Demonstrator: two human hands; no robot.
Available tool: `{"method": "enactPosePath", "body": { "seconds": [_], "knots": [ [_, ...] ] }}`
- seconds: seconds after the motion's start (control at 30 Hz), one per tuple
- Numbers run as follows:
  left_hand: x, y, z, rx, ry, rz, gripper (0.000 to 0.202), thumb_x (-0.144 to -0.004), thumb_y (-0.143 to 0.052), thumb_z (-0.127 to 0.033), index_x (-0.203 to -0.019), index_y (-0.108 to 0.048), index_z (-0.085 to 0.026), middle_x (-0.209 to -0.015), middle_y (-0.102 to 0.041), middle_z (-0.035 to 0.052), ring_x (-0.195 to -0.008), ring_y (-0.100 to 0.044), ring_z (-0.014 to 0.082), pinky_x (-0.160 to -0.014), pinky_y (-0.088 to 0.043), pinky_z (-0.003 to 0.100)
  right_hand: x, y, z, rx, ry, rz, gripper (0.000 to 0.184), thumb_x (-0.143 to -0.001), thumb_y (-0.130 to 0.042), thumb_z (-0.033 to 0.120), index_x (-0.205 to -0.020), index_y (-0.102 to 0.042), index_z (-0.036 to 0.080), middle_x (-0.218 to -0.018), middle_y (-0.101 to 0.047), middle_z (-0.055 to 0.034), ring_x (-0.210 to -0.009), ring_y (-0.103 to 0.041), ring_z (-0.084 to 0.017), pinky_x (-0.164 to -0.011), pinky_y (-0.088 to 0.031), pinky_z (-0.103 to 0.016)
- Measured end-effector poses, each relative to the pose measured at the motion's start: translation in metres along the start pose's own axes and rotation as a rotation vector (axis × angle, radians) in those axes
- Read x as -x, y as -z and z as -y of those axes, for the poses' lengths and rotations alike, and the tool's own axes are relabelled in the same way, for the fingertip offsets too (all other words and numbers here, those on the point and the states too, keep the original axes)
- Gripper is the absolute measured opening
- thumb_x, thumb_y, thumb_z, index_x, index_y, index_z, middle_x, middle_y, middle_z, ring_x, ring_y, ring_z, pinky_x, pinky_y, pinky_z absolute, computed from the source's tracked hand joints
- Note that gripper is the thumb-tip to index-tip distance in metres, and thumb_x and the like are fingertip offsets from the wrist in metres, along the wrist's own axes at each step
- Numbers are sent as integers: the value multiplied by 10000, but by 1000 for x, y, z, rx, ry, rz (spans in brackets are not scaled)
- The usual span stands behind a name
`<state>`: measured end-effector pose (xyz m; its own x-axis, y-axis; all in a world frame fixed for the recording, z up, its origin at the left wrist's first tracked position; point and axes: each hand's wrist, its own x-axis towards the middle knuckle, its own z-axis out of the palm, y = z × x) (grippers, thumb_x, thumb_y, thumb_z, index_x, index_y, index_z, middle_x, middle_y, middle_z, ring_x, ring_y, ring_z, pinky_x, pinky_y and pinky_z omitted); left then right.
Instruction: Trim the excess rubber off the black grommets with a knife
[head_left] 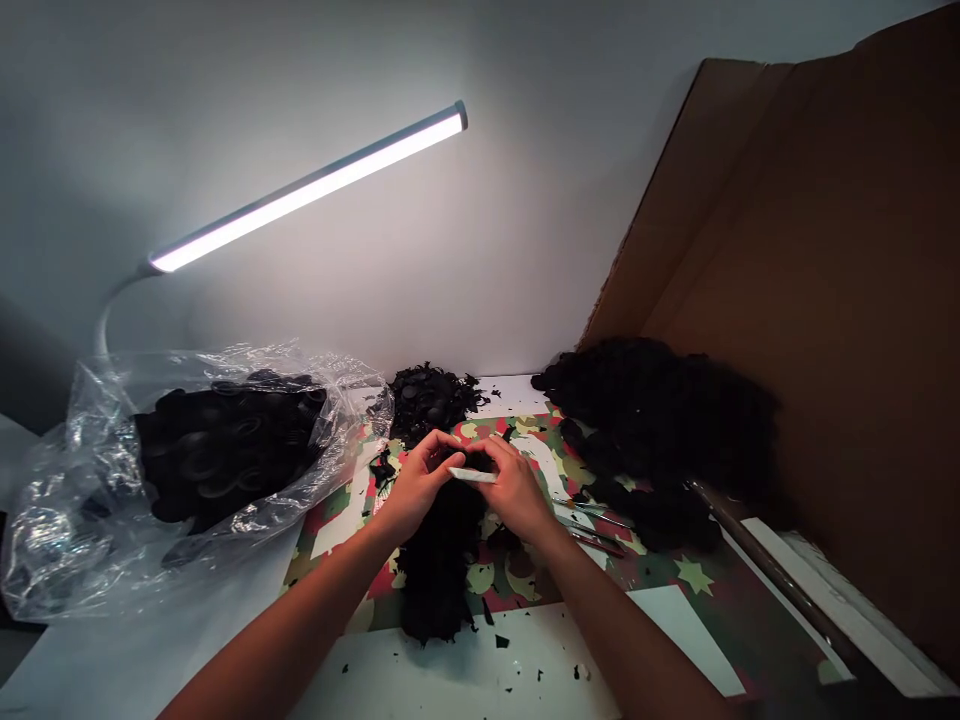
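My left hand (421, 484) and my right hand (516, 490) meet over the middle of the table, fingers curled round a small black rubbery piece (480, 461). Its exact shape is mostly hidden by the fingers. Across the near side of it runs a thin whitish strip (474, 476), its right end in my right hand and its left end by my left thumb. Whether this strip is a tool handle I cannot tell. Under my hands lies a pile of black scraps (439, 590).
A clear plastic bag (360, 385) of black rounded parts (225, 450) lies left. Black scraps (427, 395) are heaped behind; a larger black heap (660, 420) is right. Thin tools (596, 530) lie on the camouflage-patterned sheet (694, 576). Cardboard (825, 250) stands right, a lit lamp (315, 190) overhead.
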<state>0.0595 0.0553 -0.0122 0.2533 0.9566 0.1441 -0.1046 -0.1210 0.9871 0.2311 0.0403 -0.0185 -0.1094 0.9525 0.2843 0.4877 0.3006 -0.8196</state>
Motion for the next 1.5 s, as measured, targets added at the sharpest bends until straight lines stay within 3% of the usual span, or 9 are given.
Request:
{"method": "enactPosePath", "body": {
  "seconds": [0.2,0.4,0.7,0.9,0.97,1.13,1.27,1.43,1.5],
  "knots": [
    [-15,4,-12,-269,-135,123,79,-795,-680,-211,-763,-615,-179,-776,-602,-12,-736,-499,142,-697,-381,249,-5,-3,-5,-43,10,90,205,-883,-608,334,-723,-647,211,-634,-593,46,-602,-509,-144,-572,-368,-238],
    [-31,-7,8,128,130,-105,394,-696,-766,-459,-632,-488,-187,-577,-435,-64,-536,-363,94,-519,-293,217,-5,-8,2,-6,87,30,320,-899,-533,315,-609,-454,207,-583,-447,46,-586,-419,-130,-566,-311,-243],
    [-45,-41,27,197,170,-314,471,-654,-811,-518,-590,-498,-172,-564,-465,-57,-545,-393,84,-534,-316,213,-4,-2,-2,92,175,-14,322,-887,-498,278,-605,-354,221,-578,-422,38,-579,-374,-141,-597,-279,-273],
    [-59,-30,14,225,192,-354,520,-714,-755,-594,-604,-438,-197,-516,-353,-94,-475,-305,74,-467,-240,218,12,-8,13,132,223,67,335,-838,-542,266,-564,-359,207,-557,-444,49,-550,-374,-121,-634,-325,-259],
    [-57,-24,7,247,199,-289,534,-662,-796,-607,-620,-462,-192,-530,-379,-90,-473,-331,72,-456,-253,215,11,-5,10,141,107,67,313,-849,-536,297,-579,-405,210,-565,-473,42,-556,-410,-126,-576,-295,-249],
    [-41,-8,-1,295,248,-179,535,-558,-887,-561,-642,-543,-160,-591,-457,-73,-492,-388,44,-496,-356,185,-5,17,-16,153,19,-8,375,-896,-507,393,-575,-427,215,-527,-394,45,-522,-362,-131,-533,-246,-261],
    [-26,9,0,332,321,-189,504,-497,-953,-442,-603,-561,-143,-624,-522,-50,-539,-484,42,-541,-435,167,-8,26,-28,96,-23,-131,369,-933,-494,532,-765,-608,225,-540,-442,46,-521,-422,-152,-540,-302,-270],
    [-3,13,-7,429,405,-159,437,-536,-962,-361,-782,-664,-155,-827,-688,23,-719,-662,128,-802,-587,321,-4,30,-20,-28,-39,-379,613,-1011,-251,591,-877,-701,197,-766,-633,-56,-686,-557,-197,-681,-436,-319],
    [6,10,-7,487,422,-128,436,-594,-943,-320,-930,-716,-161,-957,-722,57,-823,-686,152,-890,-578,353,1,26,-12,-123,-64,-403,652,-1019,-231,598,-871,-716,188,-681,-622,-44,-591,-541,-181,-609,-440,-313]
  ]
}}
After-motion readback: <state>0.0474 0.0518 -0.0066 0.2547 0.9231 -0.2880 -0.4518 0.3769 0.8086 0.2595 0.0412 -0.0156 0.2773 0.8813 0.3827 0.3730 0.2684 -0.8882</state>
